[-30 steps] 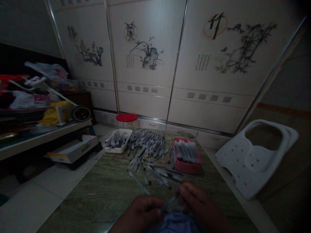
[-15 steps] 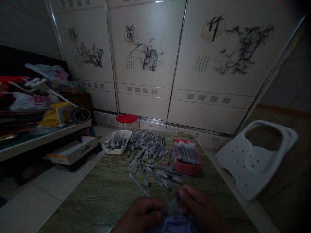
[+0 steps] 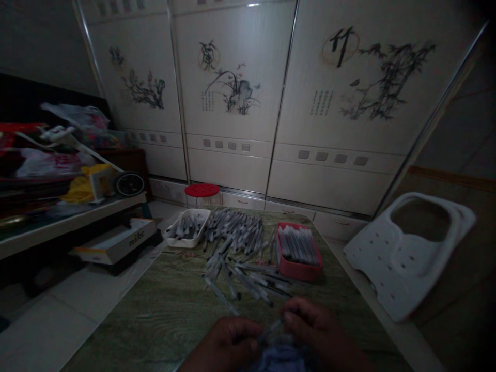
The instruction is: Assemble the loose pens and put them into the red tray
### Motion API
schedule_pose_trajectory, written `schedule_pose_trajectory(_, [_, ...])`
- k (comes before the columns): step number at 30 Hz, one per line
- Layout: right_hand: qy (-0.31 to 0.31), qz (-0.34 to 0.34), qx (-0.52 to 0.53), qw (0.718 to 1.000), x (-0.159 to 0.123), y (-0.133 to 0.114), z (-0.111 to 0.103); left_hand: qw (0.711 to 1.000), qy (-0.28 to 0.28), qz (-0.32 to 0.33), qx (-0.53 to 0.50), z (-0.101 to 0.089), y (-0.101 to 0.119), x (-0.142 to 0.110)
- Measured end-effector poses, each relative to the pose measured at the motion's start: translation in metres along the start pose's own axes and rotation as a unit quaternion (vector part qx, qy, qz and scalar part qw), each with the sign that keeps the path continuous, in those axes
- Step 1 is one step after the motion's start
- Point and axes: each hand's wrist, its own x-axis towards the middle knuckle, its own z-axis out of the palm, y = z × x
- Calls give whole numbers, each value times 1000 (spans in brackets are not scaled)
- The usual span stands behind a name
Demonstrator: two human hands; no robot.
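Close to the table's near edge, my left hand (image 3: 228, 343) is closed on one end of a clear pen (image 3: 271, 330). My right hand (image 3: 310, 323) pinches the pen's other end, its fingers covering that tip. The pen slants up to the right between both hands. Just beyond them lies a loose heap of clear pens with dark ends (image 3: 240, 258), one stray pen (image 3: 220, 295) pointing towards my left hand. A red container (image 3: 300, 273) at the right holds a row of pens. The white tray (image 3: 188, 241) at the far left holds small dark-and-clear pieces, too dim to name surely.
A wood-grain table (image 3: 155, 320) carries everything. Behind it stand a red stool (image 3: 202, 190) and a sliding-door wardrobe (image 3: 228, 160). A white plastic folded stool or chair (image 3: 406, 258) leans at the right. Left are a cluttered bench (image 3: 77, 214) and an open box (image 3: 116, 240).
Both hands stay nearly in place around the pen. The right fingers have shifted slightly and now cover the pen's end more. The heap and containers look the same.
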Motion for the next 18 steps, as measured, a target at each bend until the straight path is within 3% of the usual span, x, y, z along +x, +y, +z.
schedule_pose_trajectory(18, [36, -6, 13, 999, 1, 3, -1, 1000, -20, 5, -13, -3, -5, 3])
